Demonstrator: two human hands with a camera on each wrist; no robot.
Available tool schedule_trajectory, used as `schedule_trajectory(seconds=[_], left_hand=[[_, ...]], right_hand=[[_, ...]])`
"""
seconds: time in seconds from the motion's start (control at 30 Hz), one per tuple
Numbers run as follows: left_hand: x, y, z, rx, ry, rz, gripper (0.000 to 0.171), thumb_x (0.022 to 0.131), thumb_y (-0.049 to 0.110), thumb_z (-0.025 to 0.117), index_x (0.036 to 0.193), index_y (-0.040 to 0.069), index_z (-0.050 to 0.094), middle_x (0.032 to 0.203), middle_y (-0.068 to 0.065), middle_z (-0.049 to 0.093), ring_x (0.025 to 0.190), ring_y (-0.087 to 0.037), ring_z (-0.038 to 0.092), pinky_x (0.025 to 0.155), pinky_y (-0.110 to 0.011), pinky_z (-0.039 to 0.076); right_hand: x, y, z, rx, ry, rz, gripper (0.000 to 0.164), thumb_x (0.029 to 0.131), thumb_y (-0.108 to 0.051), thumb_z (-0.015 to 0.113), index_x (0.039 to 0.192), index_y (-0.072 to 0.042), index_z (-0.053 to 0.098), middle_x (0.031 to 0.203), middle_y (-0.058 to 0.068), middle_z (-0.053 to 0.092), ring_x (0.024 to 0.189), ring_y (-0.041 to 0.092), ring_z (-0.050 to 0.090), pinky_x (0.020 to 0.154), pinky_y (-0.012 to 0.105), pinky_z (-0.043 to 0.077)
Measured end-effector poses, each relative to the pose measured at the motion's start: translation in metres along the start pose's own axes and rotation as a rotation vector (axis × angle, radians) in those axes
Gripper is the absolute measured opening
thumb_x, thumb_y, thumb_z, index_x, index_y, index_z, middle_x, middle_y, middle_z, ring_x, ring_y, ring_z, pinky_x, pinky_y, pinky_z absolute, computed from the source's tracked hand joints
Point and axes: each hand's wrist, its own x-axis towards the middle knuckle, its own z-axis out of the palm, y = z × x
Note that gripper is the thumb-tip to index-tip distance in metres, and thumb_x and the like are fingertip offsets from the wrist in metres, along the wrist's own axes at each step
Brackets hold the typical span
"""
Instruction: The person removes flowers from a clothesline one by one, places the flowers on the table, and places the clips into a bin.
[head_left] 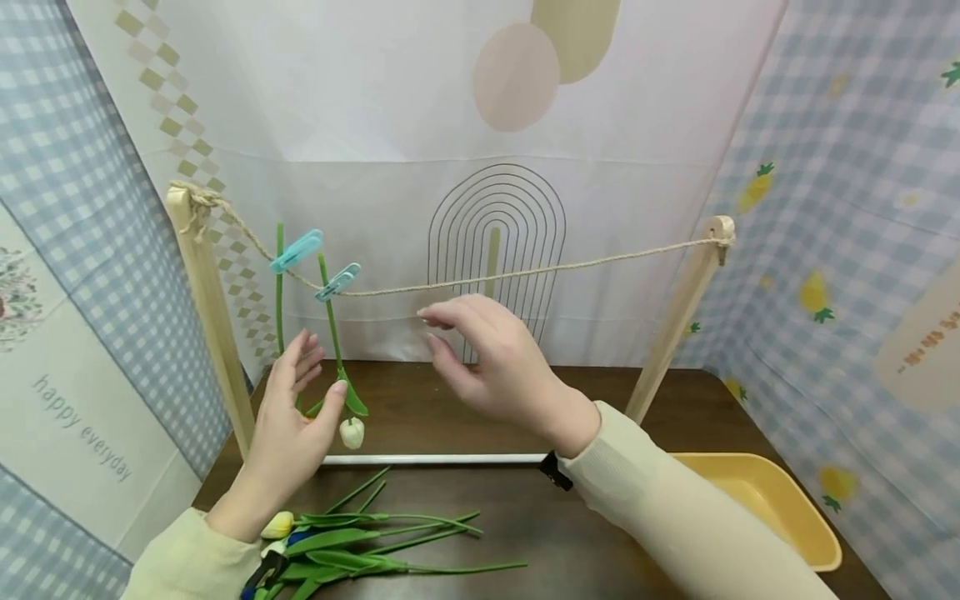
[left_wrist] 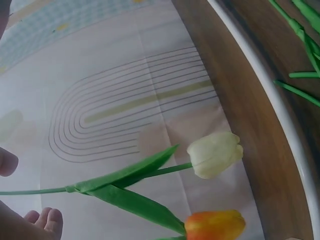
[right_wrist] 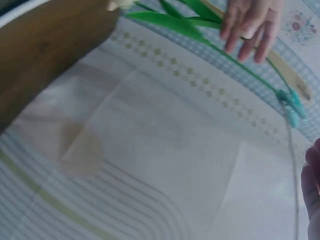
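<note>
Two artificial tulips hang head down from a rope, each stem held by a blue clothespin. The nearer one is a white tulip; the other, an orange tulip, is mostly behind my left hand in the head view. My left hand is beside the white tulip's stem and leaves, fingers apart and loosely bent, with nothing gripped. Below the rope's middle, my right hand is raised in the air with relaxed fingers and a gap between thumb and fingertips; it holds nothing.
Several tulips lie on the brown table at the front left. A yellow tray stands at the right. Wooden posts carry the rope, and a white bar crosses low between them.
</note>
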Motion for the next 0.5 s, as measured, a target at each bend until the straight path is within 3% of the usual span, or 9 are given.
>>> schedule_trajectory(seconds=[0.17,0.27,0.37,0.5], left_hand=[[0.010,0.007,0.007,-0.015,-0.031,-0.019,0.070,0.094,0.009,0.062,0.153,0.014,0.025,0.148,-0.009,0.039,0.131,-0.028,0.042,0.104,-0.040,0.037],[0.014,0.007,0.010,-0.023,-0.046,-0.023,0.066,0.096,0.012,0.060,0.153,0.013,0.027,0.146,-0.009,0.042,0.130,-0.028,0.044,0.104,-0.044,0.037],[0.018,0.006,0.012,-0.027,-0.052,0.007,0.063,0.097,0.011,0.059,0.152,0.011,0.029,0.144,-0.007,0.046,0.127,-0.029,0.047,0.102,-0.042,0.039],[0.021,0.003,0.012,-0.022,-0.031,0.058,0.060,0.096,0.005,0.059,0.150,0.011,0.032,0.140,-0.006,0.050,0.121,-0.027,0.053,0.098,-0.031,0.044]], right_hand=[[0.029,-0.002,0.001,-0.058,0.010,-0.029,0.024,0.090,-0.008,0.058,0.112,0.000,0.063,0.104,0.007,0.065,0.096,0.017,0.058,0.091,0.029,0.044],[0.044,-0.001,-0.001,-0.104,0.015,-0.045,0.025,0.090,-0.009,0.058,0.113,0.001,0.063,0.105,0.008,0.065,0.097,0.019,0.058,0.092,0.031,0.043],[0.054,0.002,-0.002,-0.142,0.000,-0.045,0.027,0.091,-0.012,0.060,0.115,0.000,0.064,0.106,0.008,0.065,0.099,0.021,0.059,0.092,0.033,0.043],[0.064,0.006,0.006,-0.227,-0.105,-0.012,0.031,0.094,-0.021,0.060,0.119,-0.002,0.065,0.110,0.007,0.066,0.104,0.022,0.059,0.095,0.035,0.043]])
